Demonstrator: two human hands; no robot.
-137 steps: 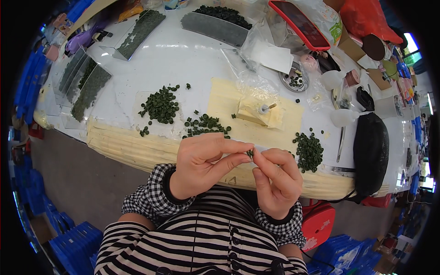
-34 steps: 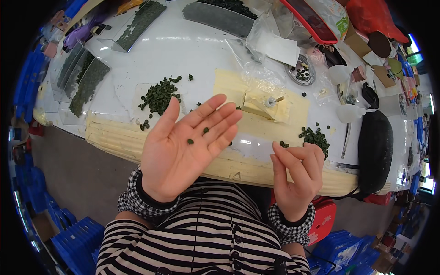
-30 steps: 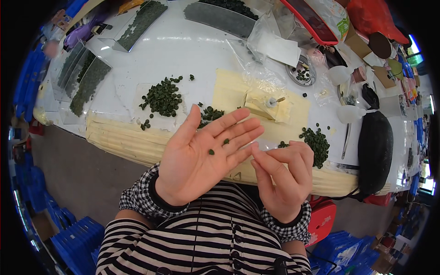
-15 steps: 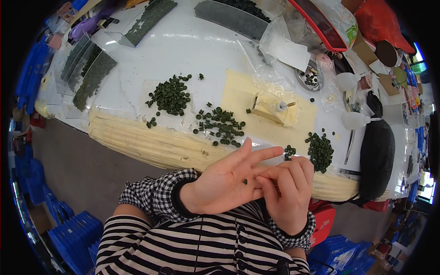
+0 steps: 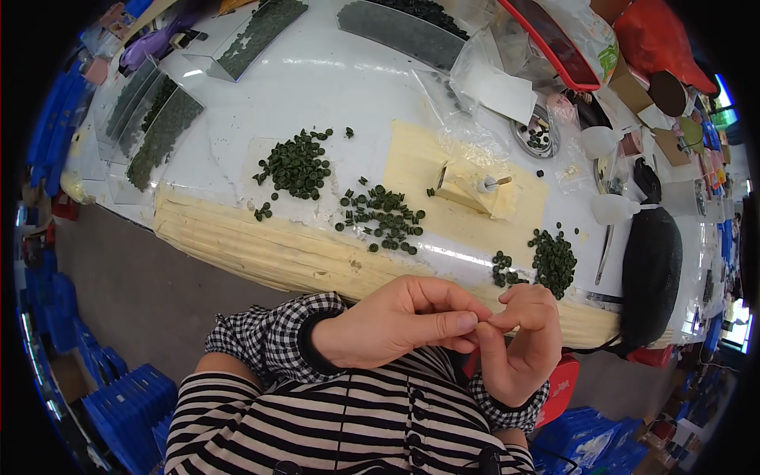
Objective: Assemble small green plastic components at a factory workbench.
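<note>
My left hand point(image 5: 396, 324) and my right hand point(image 5: 518, 342) meet in front of my striped shirt, just below the table's padded front edge point(image 5: 261, 245). The left hand's fingers are curled in, its thumb tip pressed against the right hand's pinched fingertips. Whatever lies between them is hidden. On the white table above lie small dark green discs: a heap at the left point(image 5: 293, 165), a loose scatter in the middle point(image 5: 381, 218) and a heap at the right point(image 5: 552, 260). A pale yellow block with a pin point(image 5: 475, 188) stands on a yellow mat point(image 5: 419, 158).
Clear trays of green discs point(image 5: 162, 134) stand at the table's left and back. A black pouch point(image 5: 651, 261), a metal dish point(image 5: 534, 136), plastic bags point(image 5: 483, 79) and a red tray point(image 5: 554, 43) crowd the right. Blue crates point(image 5: 119, 396) are on the floor at the left.
My left palm was open with a few green discs on it. Its fingers have now curled in, and both hands have come lower and closer to my body, fingertips touching.
</note>
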